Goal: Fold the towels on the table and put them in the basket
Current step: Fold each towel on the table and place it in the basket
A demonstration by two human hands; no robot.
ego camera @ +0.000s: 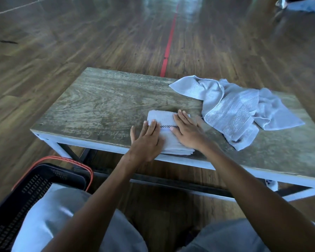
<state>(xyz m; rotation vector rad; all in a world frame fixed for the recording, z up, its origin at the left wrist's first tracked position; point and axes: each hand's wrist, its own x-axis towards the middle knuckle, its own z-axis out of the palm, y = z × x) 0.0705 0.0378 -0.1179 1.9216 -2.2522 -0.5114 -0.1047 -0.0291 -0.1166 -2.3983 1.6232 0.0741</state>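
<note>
At the lower left, a black perforated basket [35, 186] with an orange rim is sitting on the wooden floor [80, 42], just beside the person's left knee, which is covering part of it. Nothing of its inside is showing clearly enough to tell what it holds.

Moving right, the weathered wooden desk [98, 102] is stretching across the middle of the view, its pale frame running along the near edge. The left half of its top is lying bare.

Near the middle of the near edge, 1 folded white towel [159, 117] is lying flat as a small thick rectangle, its layered edges showing at the near side, and a thin dark checked stripe is crossing it between the hands. The left hand [146, 140] is pressing down on the towel's left part, palm flat, fingers spread and extended, gripping nothing. The right hand [186, 130] is lying flat on the towel's right part, fingers straight and pointing away from the person, likewise open and holding nothing.

Further right, 1 unfolded pale towel [235, 110] is lying crumpled in a loose heap on the desk, close to the right hand but not touching it, with a textured woven band showing along 1 edge.

A red line [168, 46] is running across the floor beyond the desk.
</note>
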